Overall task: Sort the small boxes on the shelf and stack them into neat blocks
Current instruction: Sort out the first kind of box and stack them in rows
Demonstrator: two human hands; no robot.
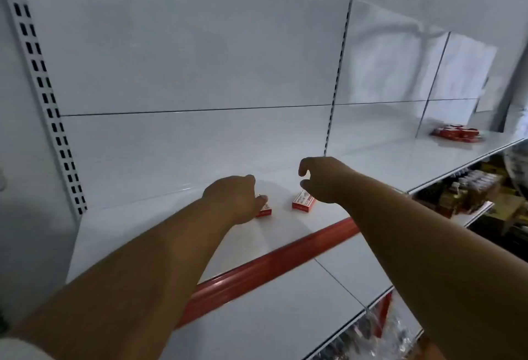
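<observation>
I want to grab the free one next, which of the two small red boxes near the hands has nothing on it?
The right-hand box, lying bare just beside the right hand. The other box is mostly covered by the left hand.

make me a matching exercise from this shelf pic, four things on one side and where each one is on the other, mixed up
Things:
1. left hand
2. right hand
3. pile of red boxes
4. red strip

Places:
A. far along the shelf, to the right
B. along the front edge of the shelf
C. on the partly hidden small red box
D. above and just beside the uncovered small red box, fingers curled, holding nothing

Pairs: 1-C, 2-D, 3-A, 4-B
</observation>
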